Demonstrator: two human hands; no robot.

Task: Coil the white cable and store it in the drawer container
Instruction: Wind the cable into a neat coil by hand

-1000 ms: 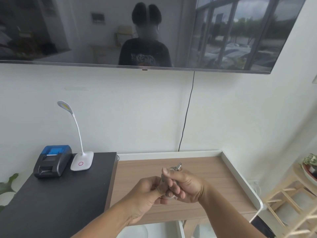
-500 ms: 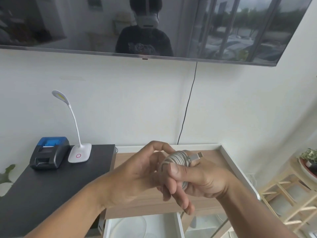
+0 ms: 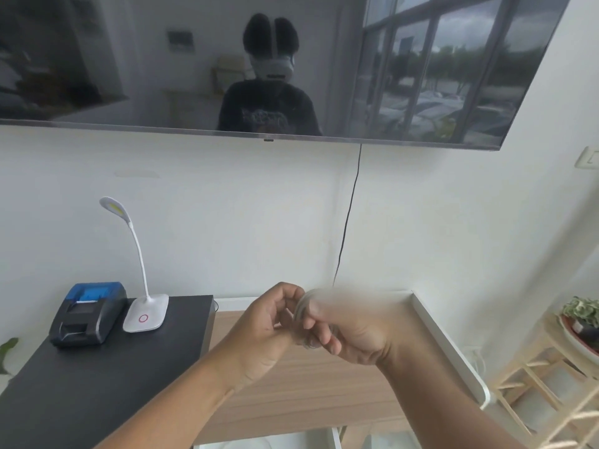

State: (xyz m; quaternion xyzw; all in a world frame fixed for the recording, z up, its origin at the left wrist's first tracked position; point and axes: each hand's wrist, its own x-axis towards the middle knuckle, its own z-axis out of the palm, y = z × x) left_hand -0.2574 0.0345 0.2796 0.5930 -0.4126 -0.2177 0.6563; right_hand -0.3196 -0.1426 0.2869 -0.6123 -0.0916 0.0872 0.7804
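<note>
arms: we see both forearms bare, no sleeves down to the near frame edge | left hand [image 3: 265, 322]: bare, no glove, ring or watch | right hand [image 3: 350, 335]: bare, fingers motion-blurred | wrists: no bands or markings | our clothing: none visible on the arms

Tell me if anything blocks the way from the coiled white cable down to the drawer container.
Nothing visible does. The coiled white cable sits in both hands, left hand and right hand, above the wooden desk; the white drawer container lies open at the bottom edge.
</note>
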